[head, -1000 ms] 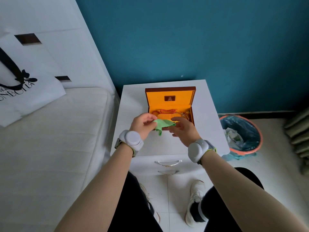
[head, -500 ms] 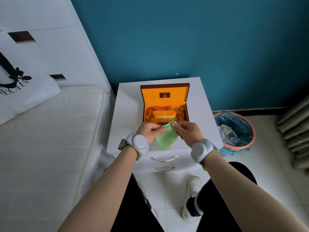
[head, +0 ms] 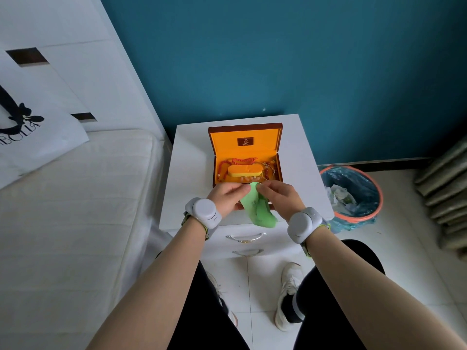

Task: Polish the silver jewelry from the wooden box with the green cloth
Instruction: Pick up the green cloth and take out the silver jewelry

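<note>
An open wooden box point(head: 245, 127) with orange lining stands on a white nightstand point(head: 189, 157). Inside lie an orange cushion point(head: 244, 171), a red bead string point(head: 227, 164) and a thin silver bangle point(head: 268, 165). My left hand point(head: 227, 198) and my right hand point(head: 279, 195) meet just in front of the box. Both pinch the top edge of the green cloth point(head: 257, 210), which hangs down between them over the nightstand's front edge. I cannot tell whether any jewelry lies inside the cloth.
A bed point(head: 75, 210) fills the left side, with a white printed bag point(head: 30, 127) on it. An orange-rimmed bin point(head: 351, 195) with a blue liner stands on the floor to the right. Drawer handles point(head: 246, 237) face my knees. A teal wall stands behind.
The hands came back from over the box to its front edge. The bunched cloth was spread out and now hangs down, held by both hands.
</note>
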The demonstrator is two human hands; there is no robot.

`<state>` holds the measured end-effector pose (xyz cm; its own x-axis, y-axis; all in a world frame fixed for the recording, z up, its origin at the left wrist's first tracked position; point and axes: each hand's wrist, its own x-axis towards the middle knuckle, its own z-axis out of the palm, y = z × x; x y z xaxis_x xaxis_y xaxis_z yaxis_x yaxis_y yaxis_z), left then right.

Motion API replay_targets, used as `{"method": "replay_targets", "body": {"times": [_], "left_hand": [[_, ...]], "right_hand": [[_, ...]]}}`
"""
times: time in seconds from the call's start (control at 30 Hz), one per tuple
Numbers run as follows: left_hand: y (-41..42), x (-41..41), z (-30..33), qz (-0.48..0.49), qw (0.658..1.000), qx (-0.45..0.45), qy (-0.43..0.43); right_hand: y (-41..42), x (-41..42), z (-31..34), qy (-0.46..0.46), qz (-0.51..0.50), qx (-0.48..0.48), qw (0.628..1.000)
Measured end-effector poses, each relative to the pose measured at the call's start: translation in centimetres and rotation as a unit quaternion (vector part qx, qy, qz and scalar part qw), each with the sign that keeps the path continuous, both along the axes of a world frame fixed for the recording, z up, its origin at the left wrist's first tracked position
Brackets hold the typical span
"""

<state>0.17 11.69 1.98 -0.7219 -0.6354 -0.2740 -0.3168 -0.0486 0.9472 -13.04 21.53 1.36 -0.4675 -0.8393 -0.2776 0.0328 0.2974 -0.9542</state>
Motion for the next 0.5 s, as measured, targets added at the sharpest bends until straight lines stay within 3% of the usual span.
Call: {"method": "replay_targets", "body": {"times": [0.2,0.5], "left_hand": [[-0.2,0.09,-0.06,0.021,0.989,-0.144,-0.039],[-0.49,0.45,0.7,-0.039,0.987,-0.154,-0.034]], "right_hand": [[0.38,-0.15,-0.32,-0.006,0.01,-0.008,1.0],[0.68,-0.72,-0.14,0.025,0.046,0.0,0.999]]}}
